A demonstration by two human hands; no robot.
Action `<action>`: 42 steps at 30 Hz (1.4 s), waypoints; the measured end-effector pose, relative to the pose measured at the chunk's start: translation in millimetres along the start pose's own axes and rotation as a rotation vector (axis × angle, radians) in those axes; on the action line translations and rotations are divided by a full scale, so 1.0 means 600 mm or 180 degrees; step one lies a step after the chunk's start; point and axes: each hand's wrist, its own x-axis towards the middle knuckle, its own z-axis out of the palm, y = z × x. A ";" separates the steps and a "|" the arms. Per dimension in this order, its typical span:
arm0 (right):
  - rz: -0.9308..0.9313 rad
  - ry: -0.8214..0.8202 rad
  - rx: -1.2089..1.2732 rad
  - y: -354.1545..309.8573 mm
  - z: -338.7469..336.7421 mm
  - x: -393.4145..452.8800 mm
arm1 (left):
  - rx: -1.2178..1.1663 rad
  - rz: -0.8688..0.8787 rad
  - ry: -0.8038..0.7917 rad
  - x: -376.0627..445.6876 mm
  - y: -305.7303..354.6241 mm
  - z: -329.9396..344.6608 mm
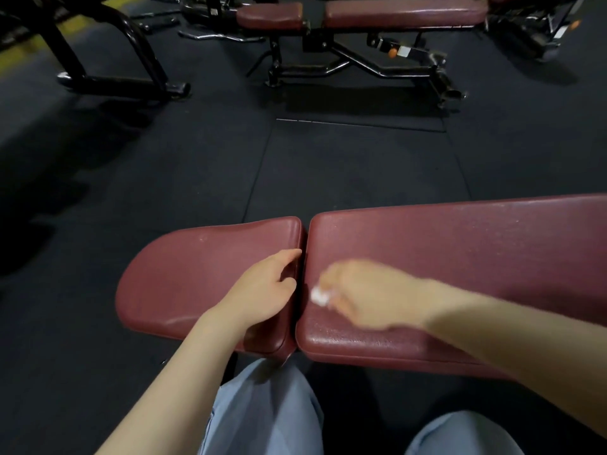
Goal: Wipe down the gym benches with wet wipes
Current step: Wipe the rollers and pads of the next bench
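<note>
A maroon padded gym bench lies across the view in front of me, with a short seat pad [203,277] on the left and a long back pad [460,257] on the right. My left hand [262,290] rests on the seat pad's right edge, its fingers curled into the gap between the pads. My right hand [368,293] is blurred and presses a small white wet wipe [320,295] onto the back pad near that gap. The back pad's near edge looks wet and shiny.
Black rubber floor mats [345,169] stretch beyond the bench. A second maroon bench [394,11] on a black frame stands at the far side. A black machine frame [124,83] sits at the far left. My legs in light blue trousers [269,412] are below.
</note>
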 end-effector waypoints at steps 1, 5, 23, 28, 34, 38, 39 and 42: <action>-0.0325 -0.0347 0.0289 -0.031 0.006 -0.031 | 0.0045 0.0021 -0.0009 0.000 0.001 0.001; -0.0093 -0.0264 -0.0356 0.048 -0.020 -0.022 | 0.0199 -0.0005 -0.0077 0.002 0.018 0.002; 0.1642 0.0692 -0.0369 0.190 -0.059 -0.011 | 0.0364 0.0341 -0.0086 0.006 0.082 0.040; 0.0526 -0.0145 0.0479 0.036 -0.022 -0.157 | 0.0593 0.0311 -0.0079 0.012 0.086 0.036; 0.1582 0.0379 -0.0319 0.153 -0.061 -0.098 | 0.0938 0.0249 -0.0222 0.013 0.098 0.038; 0.2147 0.0704 -0.0404 0.216 -0.084 -0.078 | 0.1149 0.0162 -0.0389 0.023 0.106 0.031; 0.1962 0.0616 -0.0408 0.189 -0.079 -0.102 | 0.1231 0.0147 -0.0427 0.026 0.107 0.029; 0.1145 0.0022 0.0180 0.070 -0.051 -0.200 | 0.1589 0.0084 -0.0565 0.030 0.118 0.024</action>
